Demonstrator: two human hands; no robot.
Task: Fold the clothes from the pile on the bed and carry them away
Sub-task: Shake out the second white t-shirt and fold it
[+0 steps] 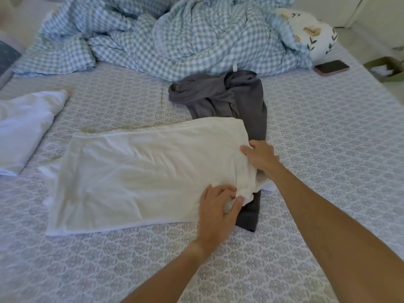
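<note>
A white garment (pixel 135 173) lies spread flat on the patterned bed sheet (pixel 317 132), its right end bunched. My left hand (pixel 220 213) pinches that bunched white cloth at the near right corner. My right hand (pixel 261 157) grips the same garment's right edge a little farther back. Under the white garment's right end lies a crumpled dark grey garment (pixel 220 95), running from the middle of the bed toward me. Another white garment (pixel 24 125) lies folded at the left edge.
A blue-and-white checked duvet (pixel 175 38) is heaped across the far side of the bed. A floral pillow (pixel 317 33) and a dark phone (pixel 332 67) lie at the far right. The floor and a box show beyond the bed's right edge.
</note>
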